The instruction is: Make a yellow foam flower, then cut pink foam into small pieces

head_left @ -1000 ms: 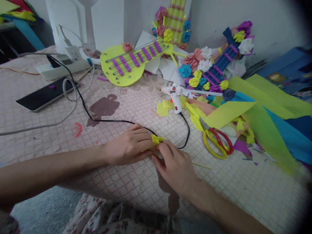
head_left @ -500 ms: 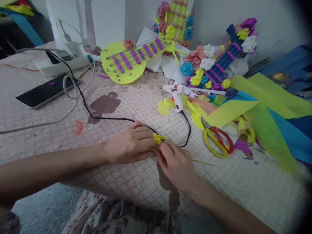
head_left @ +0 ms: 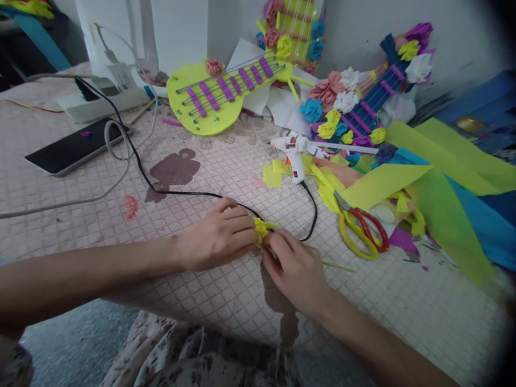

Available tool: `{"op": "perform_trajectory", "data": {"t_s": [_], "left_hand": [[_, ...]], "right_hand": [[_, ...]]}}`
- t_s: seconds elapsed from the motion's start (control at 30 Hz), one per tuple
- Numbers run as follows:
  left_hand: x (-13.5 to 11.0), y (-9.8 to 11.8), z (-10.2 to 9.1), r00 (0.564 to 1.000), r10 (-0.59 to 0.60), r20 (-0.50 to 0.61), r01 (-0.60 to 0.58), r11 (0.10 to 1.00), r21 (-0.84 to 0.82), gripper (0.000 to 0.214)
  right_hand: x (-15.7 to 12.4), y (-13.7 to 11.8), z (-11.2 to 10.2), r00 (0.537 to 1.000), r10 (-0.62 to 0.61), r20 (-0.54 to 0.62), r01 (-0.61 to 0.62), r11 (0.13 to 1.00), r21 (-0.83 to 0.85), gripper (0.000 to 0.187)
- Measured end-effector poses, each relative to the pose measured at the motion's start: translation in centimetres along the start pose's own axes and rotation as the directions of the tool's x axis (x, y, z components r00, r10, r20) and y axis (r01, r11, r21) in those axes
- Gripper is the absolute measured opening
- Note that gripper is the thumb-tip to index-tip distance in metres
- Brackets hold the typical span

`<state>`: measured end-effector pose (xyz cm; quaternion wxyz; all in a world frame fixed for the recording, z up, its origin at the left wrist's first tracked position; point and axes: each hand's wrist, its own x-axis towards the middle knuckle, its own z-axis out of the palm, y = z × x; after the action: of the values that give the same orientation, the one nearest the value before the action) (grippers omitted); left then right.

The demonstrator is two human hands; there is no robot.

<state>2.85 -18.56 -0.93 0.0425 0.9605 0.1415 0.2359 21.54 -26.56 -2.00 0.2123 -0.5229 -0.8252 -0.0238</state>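
Between my two hands is a small yellow crepe-paper flower (head_left: pixel 263 228), partly hidden by fingers. My left hand (head_left: pixel 221 236) is closed, its fingertips on the flower's left side. My right hand (head_left: pixel 296 269) pinches the flower's base from the right. A thin yellowish stick (head_left: pixel 338 266) pokes out past the right hand; whether it joins the flower is hidden. Just beyond my hands runs the black cord of a white hot glue gun (head_left: pixel 296 166), which lies on its side. Scissors with red and yellow handles (head_left: pixel 363 234) lie to the right.
A yellow paper guitar (head_left: pixel 205 102) and a blue flowered one (head_left: pixel 373 107) stand at the back. Crepe-paper strips (head_left: pixel 463 215) and scraps cover the right side. On the left are a phone (head_left: pixel 76 148), a grey cable (head_left: pixel 121 180) and a power strip (head_left: pixel 88 107).
The flower shows a little more between my hands, as my right hand sits slightly farther right. The whole view has shifted slightly.
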Motion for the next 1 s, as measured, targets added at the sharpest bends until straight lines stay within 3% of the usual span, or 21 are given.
{"op": "perform_trajectory", "data": {"t_s": [0.37,0.6,1.0], "left_hand": [[-0.09,0.05,0.1,1.0,0.001,-0.012,-0.002,1.0,-0.026,0.015],[-0.39,-0.25,0.08,0.993,0.116,-0.029,-0.117,0.992,-0.037,0.026],[-0.5,-0.11,0.04,0.996,0.082,-0.035,-0.081,0.996,0.04,0.022]], "right_hand": [[0.03,0.02,0.03,1.0,-0.012,0.002,0.012,1.0,0.001,0.019],[0.0,0.04,0.07,1.0,-0.023,-0.011,0.023,1.0,0.001,0.02],[-0.17,0.17,0.25,1.0,0.008,0.002,-0.008,0.999,0.04,0.013]]}}
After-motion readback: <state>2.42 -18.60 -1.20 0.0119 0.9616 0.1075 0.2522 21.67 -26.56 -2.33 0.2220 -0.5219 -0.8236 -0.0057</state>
